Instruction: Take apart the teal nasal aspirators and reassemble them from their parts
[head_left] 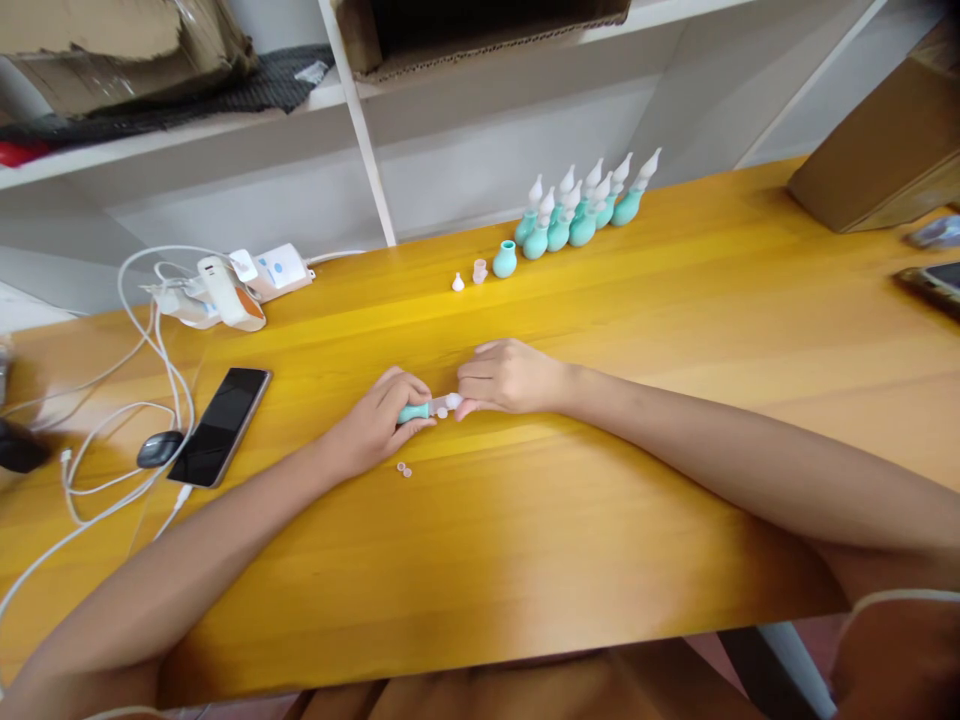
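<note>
My left hand [379,420] is wrapped round a teal squeeze bulb [414,413], which lies on its side with a clear collar pointing right. My right hand [506,378] is closed at the other end, its fingertips on a white nozzle tip [453,401] at the collar. Whether the nozzle is seated cannot be made out. Below my left hand lie two tiny pinkish round pieces [404,469] on the table. Farther back stand a loose white tip [458,282], a pinkish clear collar [480,271] and an open teal bulb [505,260].
Several assembled teal bulb aspirators [582,225] stand in rows at the back of the wooden table [570,540]. On the left are a phone [221,425], a black earbud case [159,449], white cables and a power strip [279,272]. A cardboard box [877,145] stands back right.
</note>
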